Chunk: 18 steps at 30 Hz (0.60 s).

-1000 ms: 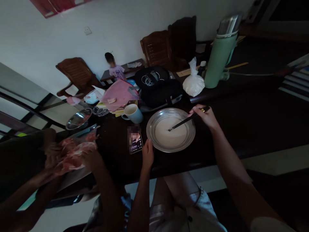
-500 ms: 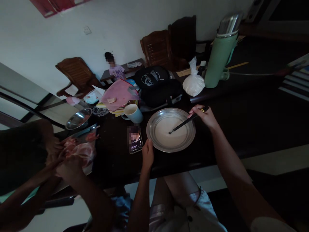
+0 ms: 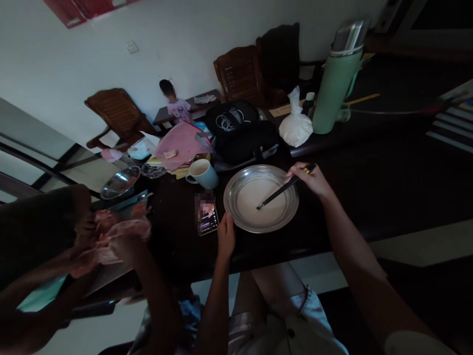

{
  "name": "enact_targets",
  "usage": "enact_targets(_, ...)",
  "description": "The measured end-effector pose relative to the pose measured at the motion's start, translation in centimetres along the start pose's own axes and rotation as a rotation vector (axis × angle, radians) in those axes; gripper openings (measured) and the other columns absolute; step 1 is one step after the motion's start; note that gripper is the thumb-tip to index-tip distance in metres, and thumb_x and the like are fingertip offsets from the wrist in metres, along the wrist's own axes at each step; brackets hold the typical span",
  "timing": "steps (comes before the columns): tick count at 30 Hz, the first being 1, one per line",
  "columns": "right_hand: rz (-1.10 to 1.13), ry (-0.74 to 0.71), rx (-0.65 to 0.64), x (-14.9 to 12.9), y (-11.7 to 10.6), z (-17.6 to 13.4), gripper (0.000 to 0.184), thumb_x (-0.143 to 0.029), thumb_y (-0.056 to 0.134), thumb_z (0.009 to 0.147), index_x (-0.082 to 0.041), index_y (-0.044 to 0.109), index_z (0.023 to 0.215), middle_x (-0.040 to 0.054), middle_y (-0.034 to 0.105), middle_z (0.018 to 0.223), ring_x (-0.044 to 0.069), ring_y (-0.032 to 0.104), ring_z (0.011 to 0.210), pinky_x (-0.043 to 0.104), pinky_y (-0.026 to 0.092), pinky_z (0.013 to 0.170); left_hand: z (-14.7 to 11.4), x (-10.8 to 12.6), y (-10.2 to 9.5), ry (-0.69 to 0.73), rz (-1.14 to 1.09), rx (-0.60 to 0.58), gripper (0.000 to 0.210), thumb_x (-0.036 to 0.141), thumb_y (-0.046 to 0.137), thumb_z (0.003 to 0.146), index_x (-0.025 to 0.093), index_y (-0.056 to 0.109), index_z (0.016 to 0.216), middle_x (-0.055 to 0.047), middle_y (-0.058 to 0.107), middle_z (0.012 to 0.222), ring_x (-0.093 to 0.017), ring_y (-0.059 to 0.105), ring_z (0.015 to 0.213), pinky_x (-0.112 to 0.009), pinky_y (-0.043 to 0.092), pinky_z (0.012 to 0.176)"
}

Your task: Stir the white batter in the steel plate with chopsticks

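Note:
A shallow metal bowl (image 3: 231, 218) stands on the dark table, holding a pale, milky mixture (image 3: 248, 203). My left hand (image 3: 226, 234) grips its near-left rim, thumb on the edge. Black chopsticks (image 3: 284, 188) with a gold band are held together in my right hand (image 3: 307, 178), above the bowl's right rim. Their tips dip into the mixture near its middle. Just left of my left hand lies a phone (image 3: 208, 217) with its screen lit. A light blue mug (image 3: 205, 174) is behind the phone.
Beyond the bowl are a black bag (image 3: 244, 143), a tied bag of white powder (image 3: 295, 129) and a tall green thermos (image 3: 335, 84). At left, other people's hands (image 3: 127, 246) handle raw meat (image 3: 133, 228) near a metal basin (image 3: 120, 183). A child (image 3: 178, 106) is farther back.
The chopstick tips have shifted slightly left in the mixture, with my right hand. At left, another person's hand has lifted and stretched the meat to the right. My left hand stays put.

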State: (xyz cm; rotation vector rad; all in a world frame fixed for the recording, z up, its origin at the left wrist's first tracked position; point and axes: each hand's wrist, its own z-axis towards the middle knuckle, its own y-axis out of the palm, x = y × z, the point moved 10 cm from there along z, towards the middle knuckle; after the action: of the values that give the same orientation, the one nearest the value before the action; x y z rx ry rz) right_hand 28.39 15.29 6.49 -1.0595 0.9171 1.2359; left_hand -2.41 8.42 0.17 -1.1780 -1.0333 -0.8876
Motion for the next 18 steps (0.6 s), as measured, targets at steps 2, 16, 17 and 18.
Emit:
enact_targets(2,-0.004,-0.016,-0.071,-0.2,1.1,0.0,0.037,-0.057,0.059,0.08,-0.023,0.072,0.075,0.0032,0.074,0.072,0.021,0.069,0.075,0.034,0.053,0.075,0.0,0.1,0.1,0.007,-0.001,-0.016,0.048,0.061,0.045,0.083,0.016,0.056,0.071,0.0,0.056,0.068,-0.012,0.048,0.069,-0.022,0.04,0.065)
enact_targets(16,-0.003,-0.05,-0.119,-0.4,1.7,-0.1,0.03,-0.051,0.059,0.083,-0.024,0.072,0.077,0.0027,0.074,0.076,0.02,0.069,0.079,0.032,0.051,0.077,0.0,0.1,0.4,0.029,0.011,-0.036,0.049,0.061,0.041,0.086,0.016,0.056,0.072,0.002,0.05,0.066,-0.011,0.044,0.065,-0.022,0.038,0.062)
enact_targets(17,-0.009,-0.065,-0.106,-0.5,1.6,0.0,0.03,-0.051,0.06,0.083,-0.024,0.072,0.078,0.0028,0.074,0.077,0.02,0.069,0.08,0.032,0.051,0.078,0.0,0.1,0.4,0.027,0.012,-0.037,0.049,0.061,0.041,0.086,0.017,0.056,0.073,0.002,0.05,0.066,-0.011,0.044,0.065,-0.022,0.038,0.062)
enact_targets(18,-0.013,-0.076,-0.071,-0.7,1.2,0.0,0.031,-0.051,0.06,0.083,-0.024,0.072,0.077,0.0029,0.074,0.077,0.02,0.069,0.08,0.033,0.05,0.079,0.0,0.2,0.3,0.027,0.012,-0.035,0.049,0.061,0.041,0.086,0.017,0.056,0.073,0.002,0.05,0.066,-0.012,0.045,0.065,-0.022,0.038,0.062)
